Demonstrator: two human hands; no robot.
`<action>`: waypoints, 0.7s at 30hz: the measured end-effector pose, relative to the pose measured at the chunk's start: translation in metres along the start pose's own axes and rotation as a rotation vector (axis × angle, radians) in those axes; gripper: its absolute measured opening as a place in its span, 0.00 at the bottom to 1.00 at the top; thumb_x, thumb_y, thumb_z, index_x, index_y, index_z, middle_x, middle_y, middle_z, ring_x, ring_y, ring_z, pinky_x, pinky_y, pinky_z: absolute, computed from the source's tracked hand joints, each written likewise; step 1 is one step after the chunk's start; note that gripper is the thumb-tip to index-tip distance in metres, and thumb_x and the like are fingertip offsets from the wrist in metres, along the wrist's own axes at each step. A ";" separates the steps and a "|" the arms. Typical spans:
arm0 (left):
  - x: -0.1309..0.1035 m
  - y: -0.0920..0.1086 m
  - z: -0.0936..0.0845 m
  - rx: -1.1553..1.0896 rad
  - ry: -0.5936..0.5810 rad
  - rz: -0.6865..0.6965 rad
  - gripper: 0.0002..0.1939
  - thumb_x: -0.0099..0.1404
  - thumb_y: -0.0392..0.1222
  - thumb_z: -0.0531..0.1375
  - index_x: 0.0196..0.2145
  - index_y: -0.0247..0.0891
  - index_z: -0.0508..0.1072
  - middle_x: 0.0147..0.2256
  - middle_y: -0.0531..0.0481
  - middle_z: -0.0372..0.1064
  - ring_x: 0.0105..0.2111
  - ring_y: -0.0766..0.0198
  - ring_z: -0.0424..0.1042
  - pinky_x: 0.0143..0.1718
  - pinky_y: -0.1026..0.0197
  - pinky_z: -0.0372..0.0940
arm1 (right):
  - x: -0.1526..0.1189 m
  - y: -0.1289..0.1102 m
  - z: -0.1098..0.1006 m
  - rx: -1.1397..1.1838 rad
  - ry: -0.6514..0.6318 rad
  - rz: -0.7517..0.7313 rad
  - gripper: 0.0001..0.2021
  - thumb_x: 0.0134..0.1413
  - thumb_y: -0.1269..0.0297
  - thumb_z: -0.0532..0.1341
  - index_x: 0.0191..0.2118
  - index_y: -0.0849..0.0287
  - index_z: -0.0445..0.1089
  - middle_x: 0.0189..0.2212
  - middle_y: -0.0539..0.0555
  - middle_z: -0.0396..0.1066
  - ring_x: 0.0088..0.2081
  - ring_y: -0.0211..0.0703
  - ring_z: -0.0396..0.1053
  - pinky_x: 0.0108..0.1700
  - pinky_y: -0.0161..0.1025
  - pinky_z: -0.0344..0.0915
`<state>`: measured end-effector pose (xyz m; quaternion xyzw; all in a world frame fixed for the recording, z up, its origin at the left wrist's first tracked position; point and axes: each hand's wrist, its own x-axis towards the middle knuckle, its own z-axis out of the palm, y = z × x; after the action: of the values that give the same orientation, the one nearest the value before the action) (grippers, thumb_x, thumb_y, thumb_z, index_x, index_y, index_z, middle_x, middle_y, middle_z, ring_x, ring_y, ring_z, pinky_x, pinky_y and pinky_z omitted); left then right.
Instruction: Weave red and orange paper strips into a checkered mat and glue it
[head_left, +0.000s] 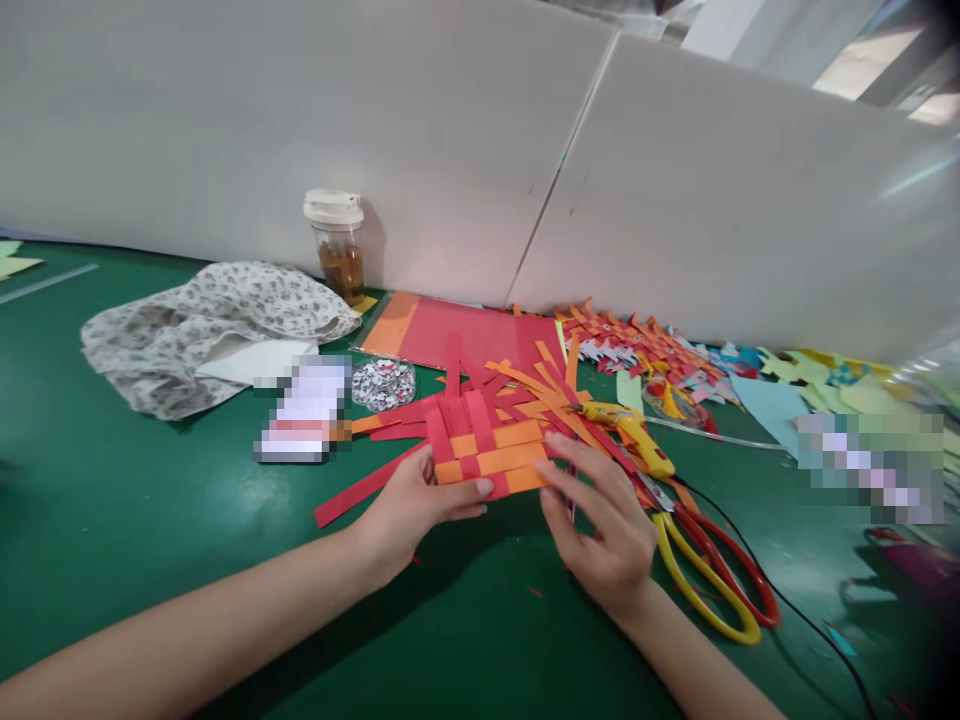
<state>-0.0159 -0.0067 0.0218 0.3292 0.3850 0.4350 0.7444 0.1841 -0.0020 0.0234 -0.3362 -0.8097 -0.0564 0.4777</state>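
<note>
A piece of woven paper strips (pixel 491 460), red and orange crossing over and under, is held up above the green table. My left hand (pixel 420 495) pinches its lower left side, thumb in front and the other fingers behind. At its right edge, my right hand (pixel 604 520) has bent fingertips on the ends of the orange strips, with the thumb below. Red strip ends stick up from the weave's top. Behind it lies a loose pile of red and orange paper strips (pixel 532 385). Large scissors (pixel 709 570) with red and yellow handles lie beside my right hand.
A yellow glue gun (pixel 634 435) with a black cord lies right of the pile. Behind are red paper sheets (pixel 469 340) and a lidded drink cup (pixel 339 245). To the left are a patterned cloth (pixel 187 330), a phone (pixel 307 405) and a googly-eye container (pixel 382 384). Folded paper pieces (pixel 637 340) lie along the wall.
</note>
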 end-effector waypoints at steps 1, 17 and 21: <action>0.002 -0.002 -0.001 0.009 0.017 0.025 0.23 0.52 0.39 0.68 0.46 0.36 0.69 0.47 0.41 0.71 0.45 0.57 0.72 0.40 0.62 0.69 | -0.002 0.001 0.002 0.107 0.022 0.168 0.19 0.52 0.75 0.59 0.50 0.54 0.67 0.50 0.60 0.69 0.52 0.51 0.67 0.51 0.50 0.67; 0.002 -0.017 0.000 0.059 0.087 0.105 0.21 0.48 0.37 0.68 0.40 0.35 0.70 0.37 0.48 0.74 0.34 0.63 0.73 0.36 0.61 0.66 | 0.007 -0.001 0.023 0.736 0.100 1.086 0.29 0.35 0.64 0.72 0.47 0.56 0.63 0.28 0.49 0.71 0.30 0.40 0.71 0.36 0.40 0.72; 0.002 -0.017 -0.001 0.063 0.069 0.120 0.20 0.49 0.38 0.68 0.41 0.35 0.70 0.36 0.48 0.74 0.35 0.62 0.73 0.37 0.60 0.66 | 0.006 0.000 0.023 0.731 0.065 1.055 0.29 0.37 0.63 0.72 0.48 0.56 0.62 0.32 0.52 0.72 0.32 0.42 0.72 0.36 0.41 0.73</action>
<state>-0.0092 -0.0114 0.0066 0.3598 0.4034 0.4776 0.6926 0.1654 0.0100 0.0157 -0.5030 -0.4874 0.4558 0.5492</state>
